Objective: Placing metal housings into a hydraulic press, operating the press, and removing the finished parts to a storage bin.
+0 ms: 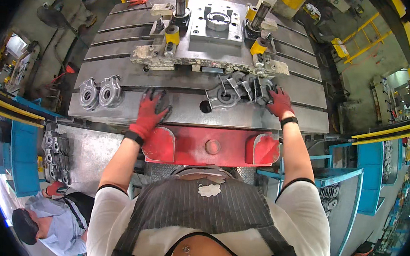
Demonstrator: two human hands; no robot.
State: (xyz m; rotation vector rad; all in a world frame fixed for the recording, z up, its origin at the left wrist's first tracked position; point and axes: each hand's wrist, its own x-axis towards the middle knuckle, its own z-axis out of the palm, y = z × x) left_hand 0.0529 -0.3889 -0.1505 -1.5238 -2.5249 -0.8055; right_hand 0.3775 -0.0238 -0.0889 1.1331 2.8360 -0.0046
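Note:
My left hand (149,111), in a red glove with dark fingertips, is open over the front of the grey steel press bed (177,107). Its fingers are spread and hold nothing. At the right, my red-gloved right hand (280,104) rests against the end of a heap of grey ring-shaped metal parts (237,89). Its fingers look apart, though the dark fingertips blend into the metal. Several parts in the heap lean on edge, overlapping. Two similar metal parts, one ring part (89,94) and its neighbour (110,91), lie flat at the bed's left.
Behind the heap stands a steel die (217,25) with upright guide posts (180,1) and yellow collars. A red block (206,146) juts from the bed's front. Stacked parts (56,157) lie on a table at left, near a co-worker (58,222). A blue rack (349,187) stands right.

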